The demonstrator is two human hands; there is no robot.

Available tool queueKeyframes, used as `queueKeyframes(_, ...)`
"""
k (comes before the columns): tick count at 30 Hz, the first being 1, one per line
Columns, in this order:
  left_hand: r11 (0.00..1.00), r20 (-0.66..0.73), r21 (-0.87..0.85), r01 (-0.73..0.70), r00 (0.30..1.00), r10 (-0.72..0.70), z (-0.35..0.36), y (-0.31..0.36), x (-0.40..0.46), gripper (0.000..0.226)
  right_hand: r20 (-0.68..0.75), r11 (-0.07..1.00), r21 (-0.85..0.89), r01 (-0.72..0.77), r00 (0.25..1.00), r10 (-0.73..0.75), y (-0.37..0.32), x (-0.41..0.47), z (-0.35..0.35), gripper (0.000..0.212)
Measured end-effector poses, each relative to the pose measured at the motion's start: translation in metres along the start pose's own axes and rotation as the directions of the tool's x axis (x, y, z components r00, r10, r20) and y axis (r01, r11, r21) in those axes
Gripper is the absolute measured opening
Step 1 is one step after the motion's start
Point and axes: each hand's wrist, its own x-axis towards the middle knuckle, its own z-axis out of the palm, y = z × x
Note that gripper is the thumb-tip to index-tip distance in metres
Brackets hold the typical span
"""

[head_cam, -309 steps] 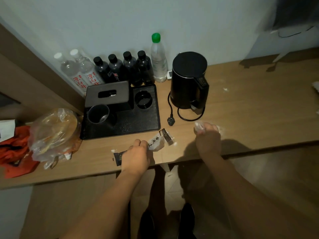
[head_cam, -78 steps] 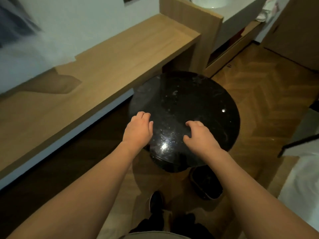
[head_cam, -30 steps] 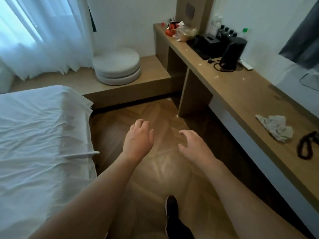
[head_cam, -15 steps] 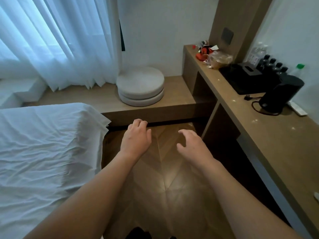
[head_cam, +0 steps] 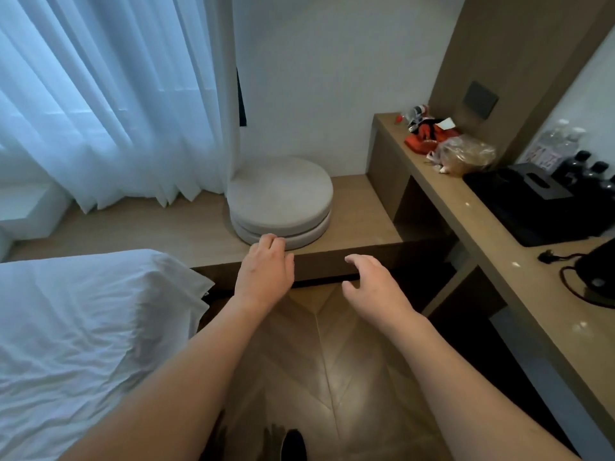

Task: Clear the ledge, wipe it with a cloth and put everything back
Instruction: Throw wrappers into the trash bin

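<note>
A low wooden ledge [head_cam: 166,227] runs under the window ahead. Two round grey cushions [head_cam: 280,198] are stacked on its right end. My left hand [head_cam: 264,273] is stretched forward, its loosely bent fingers just in front of the lower cushion, holding nothing. My right hand [head_cam: 372,287] hovers over the ledge's front edge, fingers relaxed and empty. Whether either hand touches anything I cannot tell.
A long wooden desk [head_cam: 482,247] on the right carries a black tray [head_cam: 532,207] with a tissue box, bottles [head_cam: 562,144], a black kettle [head_cam: 599,271], a plastic bag [head_cam: 466,154] and red items [head_cam: 426,134]. A white bed [head_cam: 83,327] fills the left. White curtains [head_cam: 116,94] hang behind the ledge.
I have turned and stepped closer to the window ledge. Both empty hands have come forward and now reach the ledge and the cushions.
</note>
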Motion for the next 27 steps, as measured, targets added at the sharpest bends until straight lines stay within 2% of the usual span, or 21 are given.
queueKeyframes(8, 1.000, 0.065, -0.018, 0.009, 0.998, -0.008, 0.022, -0.035, 0.120, 0.031, 0.032, 0.999, 0.002, -0.052, 0.998, 0.052, -0.013, 0.124, 0.001, 0.053)
queueKeyframes(15, 1.000, 0.073, -0.002, 0.017, 0.997, -0.016, 0.048, -0.059, 0.260, 0.039, 0.041, 0.999, 0.033, -0.039, 0.998, 0.038, -0.006, 0.269, -0.008, 0.055)
queueKeyframes(21, 0.999, 0.084, 0.033, -0.007, 0.996, 0.005, 0.050, -0.063, 0.380, 0.041, 0.025, 0.995, 0.084, -0.047, 0.999, 0.045, -0.012, 0.378, -0.038, 0.056)
queueKeyframes(27, 0.996, 0.134, 0.028, -0.080, 0.988, 0.076, 0.082, -0.043, 0.475, 0.040, -0.018, 0.987, 0.102, -0.127, 0.991, 0.129, 0.002, 0.449, -0.071, 0.055)
